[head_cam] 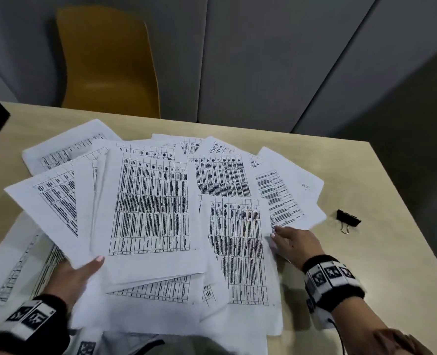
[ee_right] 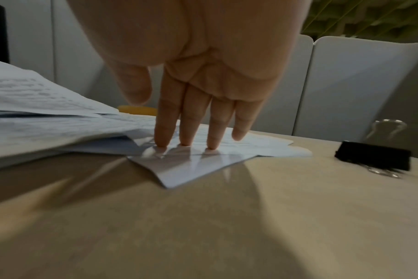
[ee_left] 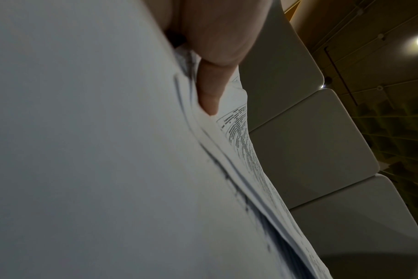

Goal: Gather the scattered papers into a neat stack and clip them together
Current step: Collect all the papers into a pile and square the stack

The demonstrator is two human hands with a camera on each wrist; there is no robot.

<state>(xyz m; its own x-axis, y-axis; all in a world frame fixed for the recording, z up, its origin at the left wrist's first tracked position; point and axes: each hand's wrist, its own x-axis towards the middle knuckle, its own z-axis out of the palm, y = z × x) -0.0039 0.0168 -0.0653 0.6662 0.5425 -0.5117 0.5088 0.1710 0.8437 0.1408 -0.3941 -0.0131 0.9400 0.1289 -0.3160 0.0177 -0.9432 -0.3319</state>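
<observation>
Papers (head_cam: 150, 206): printed sheets fanned loosely across the middle of the surface (head_cam: 381, 254).
Left hand (head_cam: 76, 275): grip pinching a bundle at its near-left edge, thumb on top.
Right hand (head_cam: 295, 243): straight fingers (ee_right: 166, 130) pressing the right-hand sheets flat.
Binder clip (head_cam: 348, 218): on bare surface, right of the papers.

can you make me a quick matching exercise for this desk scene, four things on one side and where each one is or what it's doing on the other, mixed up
Things:
1. left hand
2. right hand
3. binder clip
4. yellow chair

States:
A. lies alone on the table right of the papers
B. stands behind the far table edge
C. holds a fanned bunch of sheets, thumb on top
D. presses straight fingers on a sheet's edge

Pairs: 1-C, 2-D, 3-A, 4-B
</observation>
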